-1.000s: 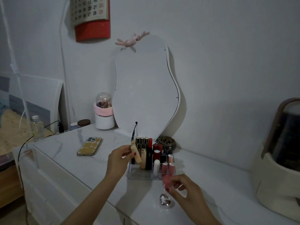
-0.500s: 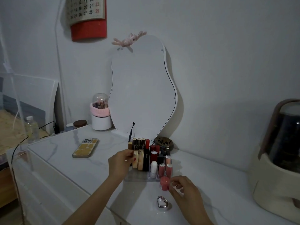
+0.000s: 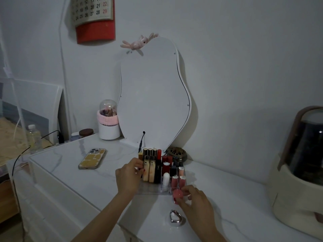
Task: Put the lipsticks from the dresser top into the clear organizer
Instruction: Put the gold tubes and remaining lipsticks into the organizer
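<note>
White marble dresser top [image 3: 73, 175] was nearly cleared; clear organizer [image 3: 153, 189] looked mostly full. Left hand [image 3: 128, 175] pinched a cream lipstick [image 3: 145, 170] standing in its slot, right hand [image 3: 195, 201] pinched a pink lipstick [image 3: 178, 193] at the front edge, not yet in.

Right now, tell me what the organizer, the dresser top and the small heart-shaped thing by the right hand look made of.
Organizer: clear hard plastic, probably acrylic; the lipsticks show through its walls.
Dresser top: white with grey veins and a gloss; marble or a marble-look surface, cannot tell which.
Heart-shaped thing: polished silver, likely metal or chromed plastic; it mirrors the light.
</note>
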